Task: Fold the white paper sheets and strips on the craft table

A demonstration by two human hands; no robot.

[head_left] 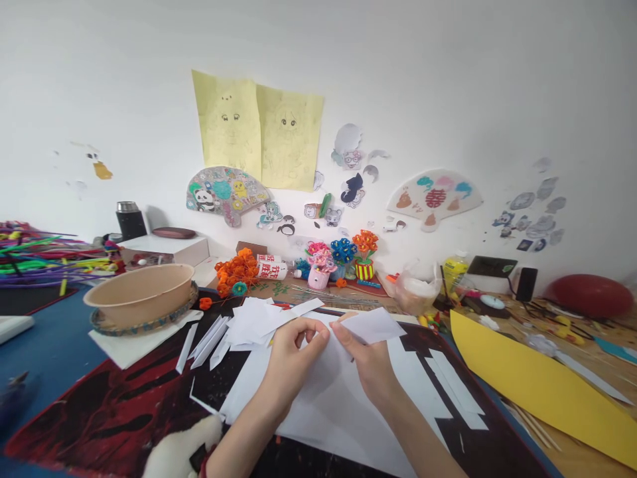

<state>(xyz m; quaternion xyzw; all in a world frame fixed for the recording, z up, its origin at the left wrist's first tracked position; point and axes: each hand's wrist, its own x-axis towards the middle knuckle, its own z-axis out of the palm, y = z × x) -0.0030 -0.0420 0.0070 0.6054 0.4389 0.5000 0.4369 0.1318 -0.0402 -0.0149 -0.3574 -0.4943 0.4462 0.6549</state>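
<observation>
Above a large white sheet (328, 418), my two hands meet with fingertips almost touching. My right hand (368, 362) grips a small piece of white paper (375, 325) between thumb and fingers, and the paper sticks out to the right. Thumb and forefinger of my left hand (296, 348) are pinched together at the left end of this paper; the exact spot of the pinch is hidden. Left of my left hand lie a pile of white paper pieces (253, 325) and several folded paper strips (209, 342). More cut strips (455, 388) rest to the right.
A beige basin (142, 295) stands at left, near colourful pipe cleaners (40, 255). Pipe-cleaner flowers in small pots (318, 275) line the back by the wall. Yellow card (537, 388) lies at right beside thin wooden sticks (535, 425). A white plush thing (182, 448) sits at front left.
</observation>
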